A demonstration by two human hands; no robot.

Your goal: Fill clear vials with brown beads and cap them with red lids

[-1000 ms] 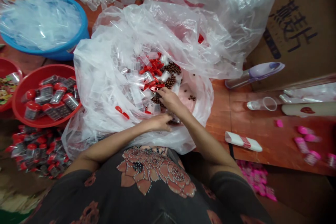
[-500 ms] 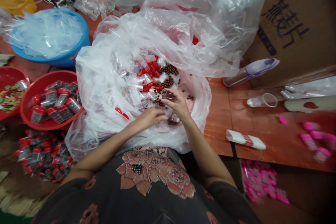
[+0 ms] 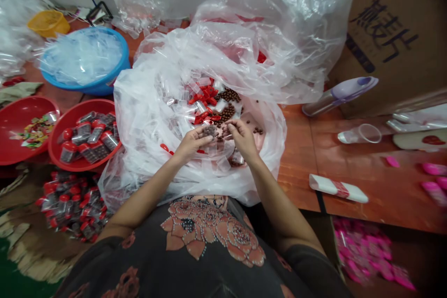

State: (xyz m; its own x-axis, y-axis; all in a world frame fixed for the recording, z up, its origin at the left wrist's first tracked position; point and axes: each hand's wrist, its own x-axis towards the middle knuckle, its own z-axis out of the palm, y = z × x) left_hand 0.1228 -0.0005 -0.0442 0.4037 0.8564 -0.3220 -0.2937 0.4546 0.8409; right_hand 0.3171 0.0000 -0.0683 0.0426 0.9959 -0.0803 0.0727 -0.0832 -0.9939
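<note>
My left hand (image 3: 191, 143) is closed around a small clear plastic container (image 3: 210, 131) that looks partly filled with dark balls. Just right of it, my right hand (image 3: 242, 138) has its fingertips drawn together. Whatever those fingertips hold is too small to make out. Both hands are over a large white plastic bag (image 3: 139, 102) spread wide. Inside it lie brown balls (image 3: 228, 95), red caps (image 3: 207, 92) and more clear containers (image 3: 171, 101). Under my right wrist, a clear container (image 3: 238, 157) rests among more balls.
To the left stand a red basin (image 3: 56, 156) of filled red-capped containers, another red basin (image 3: 14, 121) with colourful pieces and a blue basin (image 3: 122, 63) of clear plastic. At right are a purple-and-white bottle-shaped object (image 3: 340, 94), a clear cup (image 3: 368, 133), a white roll (image 3: 338, 188) and a cardboard box (image 3: 391, 70).
The clear container has passed from my right fingers to my left hand, which has moved up. My right hand is now just right of it. The view has shifted slightly left.
</note>
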